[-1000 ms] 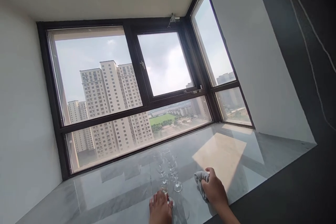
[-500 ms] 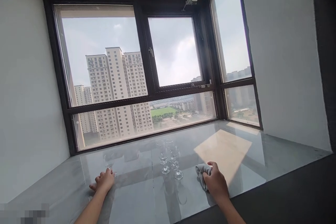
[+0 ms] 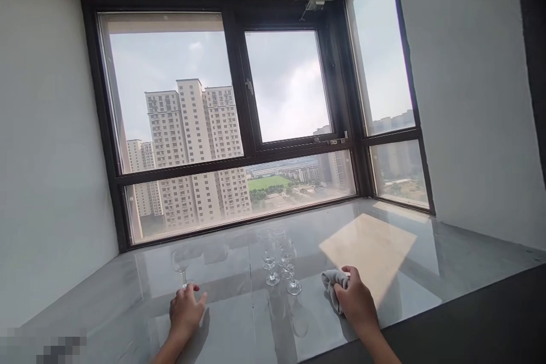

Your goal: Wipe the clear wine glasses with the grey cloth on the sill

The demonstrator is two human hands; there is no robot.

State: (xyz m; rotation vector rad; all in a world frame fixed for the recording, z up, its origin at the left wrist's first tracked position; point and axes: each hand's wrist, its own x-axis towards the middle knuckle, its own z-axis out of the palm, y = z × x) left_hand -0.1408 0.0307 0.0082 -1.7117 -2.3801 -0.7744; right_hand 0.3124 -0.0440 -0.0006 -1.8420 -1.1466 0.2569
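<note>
A clear wine glass (image 3: 181, 263) stands upright on the glossy grey sill (image 3: 230, 324), at the left. My left hand (image 3: 186, 308) is just in front of its foot, fingers spread, holding nothing; whether a fingertip still touches the glass I cannot tell. To the right, a bunched grey cloth (image 3: 335, 284) is gripped in my right hand (image 3: 355, 298), low over the sill. Between the hands, several more stemmed glasses (image 3: 273, 278) stand upright in a close group, overlapping each other in view.
Dark-framed windows (image 3: 251, 154) rise behind the sill, with a handle on the middle pane. White walls close off the left and right sides. A bright sunlit patch (image 3: 371, 250) lies on the sill beyond my right hand. The sill's dark front edge runs along the lower right.
My left hand has let go of the wine glass and drawn back toward me and slightly right, its fingers now spread. My right hand keeps the cloth in nearly the same place.
</note>
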